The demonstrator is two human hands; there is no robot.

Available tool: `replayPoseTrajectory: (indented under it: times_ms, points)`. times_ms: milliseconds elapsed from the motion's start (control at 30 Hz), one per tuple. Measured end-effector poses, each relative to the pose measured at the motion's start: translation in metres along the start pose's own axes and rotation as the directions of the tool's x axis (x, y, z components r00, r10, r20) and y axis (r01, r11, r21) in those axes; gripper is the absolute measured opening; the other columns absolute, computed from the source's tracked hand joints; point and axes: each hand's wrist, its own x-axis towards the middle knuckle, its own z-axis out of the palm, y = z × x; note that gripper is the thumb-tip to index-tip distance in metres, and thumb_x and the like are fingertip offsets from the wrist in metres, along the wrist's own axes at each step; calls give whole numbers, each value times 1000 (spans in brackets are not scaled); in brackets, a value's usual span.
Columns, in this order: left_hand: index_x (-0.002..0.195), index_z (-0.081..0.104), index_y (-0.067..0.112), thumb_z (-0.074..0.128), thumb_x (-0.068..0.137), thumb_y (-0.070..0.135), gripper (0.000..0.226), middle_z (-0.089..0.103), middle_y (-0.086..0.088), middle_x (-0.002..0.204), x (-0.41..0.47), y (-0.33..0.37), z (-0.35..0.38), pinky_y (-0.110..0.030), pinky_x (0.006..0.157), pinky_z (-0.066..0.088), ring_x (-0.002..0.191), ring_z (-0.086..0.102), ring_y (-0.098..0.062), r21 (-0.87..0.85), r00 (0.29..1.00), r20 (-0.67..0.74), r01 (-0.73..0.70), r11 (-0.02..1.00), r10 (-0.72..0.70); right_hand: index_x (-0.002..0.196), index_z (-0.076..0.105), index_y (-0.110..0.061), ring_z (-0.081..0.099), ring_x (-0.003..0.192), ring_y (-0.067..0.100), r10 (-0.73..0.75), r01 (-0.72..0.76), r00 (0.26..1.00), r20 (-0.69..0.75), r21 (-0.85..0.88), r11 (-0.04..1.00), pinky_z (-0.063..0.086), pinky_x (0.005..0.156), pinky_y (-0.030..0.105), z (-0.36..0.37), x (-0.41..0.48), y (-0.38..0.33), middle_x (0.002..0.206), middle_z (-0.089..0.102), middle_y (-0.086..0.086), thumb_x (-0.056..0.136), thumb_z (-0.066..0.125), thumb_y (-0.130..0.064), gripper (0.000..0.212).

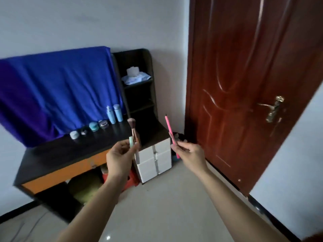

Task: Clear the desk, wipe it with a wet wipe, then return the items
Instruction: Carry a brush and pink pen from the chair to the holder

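My left hand is raised in front of the dark desk and grips a makeup brush together with a mint green tube. The brush's bristles point up. My right hand holds a slim pink pencil, tip up, off the desk's right end. Along the back of the desk stand two pale blue bottles and several small jars.
A blue cloth hangs behind the desk. A dark shelf unit holds a tissue roll and a wipe pack. White drawers sit under the desk's right end. A brown door stands at right.
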Motion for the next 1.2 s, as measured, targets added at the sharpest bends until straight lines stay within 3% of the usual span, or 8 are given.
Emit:
replayPoseTrajectory:
  times_ms: [167, 300, 567, 700, 800, 867, 1067, 1200]
  points:
    - [89, 73, 26, 81, 81, 25, 11, 75, 2, 78, 49, -11, -115, -12, 56, 49, 65, 66, -5, -15, 979, -206, 0, 1000, -3, 101, 79, -37, 55, 55, 2, -77, 70, 969, 236, 36, 997, 41, 58, 16, 135, 22, -45, 61, 65, -7, 89, 73, -45, 15]
    - [91, 73, 24, 80, 82, 22, 12, 75, 1, 80, 90, -26, -159, -9, 55, 47, 66, 66, -2, -34, 951, -307, 18, 999, -27, 90, 81, -30, 50, 52, 1, -100, 90, 936, 337, 45, 995, 36, 53, 17, 203, 55, -53, 56, 62, -12, 91, 71, -45, 18]
    - [93, 73, 20, 80, 82, 19, 13, 75, -6, 83, 230, -60, -178, -26, 66, 53, 68, 65, -6, -11, 922, -380, 79, 997, -77, 102, 80, -34, 60, 65, 6, -95, 71, 928, 360, 80, 994, 50, 71, 31, 322, 175, -28, 64, 67, -9, 86, 76, -44, 19]
    - [93, 73, 19, 80, 83, 18, 12, 75, -7, 85, 329, -60, -173, -37, 76, 55, 76, 66, -13, -3, 915, -393, 91, 996, -85, 86, 72, -59, 61, 59, 10, -133, 94, 912, 387, 119, 988, 51, 68, 36, 368, 258, -20, 62, 69, -2, 88, 73, -49, 11]
    - [93, 74, 19, 81, 82, 20, 13, 76, -5, 83, 389, -58, -176, -30, 70, 55, 73, 65, -10, -4, 906, -417, 82, 997, -76, 87, 69, -64, 58, 56, 2, -124, 75, 908, 400, 134, 988, 50, 65, 32, 398, 315, -20, 62, 69, -3, 88, 72, -50, 15]
    - [94, 74, 18, 80, 82, 18, 14, 76, -4, 81, 419, -64, -182, -22, 62, 53, 69, 65, -7, 12, 894, -441, 92, 996, -77, 88, 70, -63, 59, 58, 0, -107, 60, 899, 425, 123, 991, 51, 66, 31, 423, 347, -18, 64, 71, -7, 88, 73, -48, 15]
    - [90, 73, 16, 80, 81, 14, 12, 75, -3, 79, 475, -113, -214, -33, 70, 56, 71, 67, -11, 41, 858, -482, 227, 973, -180, 90, 79, -36, 61, 58, 3, -52, 38, 867, 496, 39, 999, 52, 63, 33, 500, 390, -2, 64, 71, -8, 88, 74, -46, 11]
    - [88, 73, 18, 83, 79, 17, 14, 75, 0, 77, 513, -168, -246, -31, 65, 58, 71, 69, -12, 94, 836, -479, 352, 931, -268, 90, 79, -31, 56, 54, 0, 5, 35, 845, 535, -65, 997, 42, 57, 21, 551, 398, 22, 56, 64, -14, 89, 73, -44, 15]
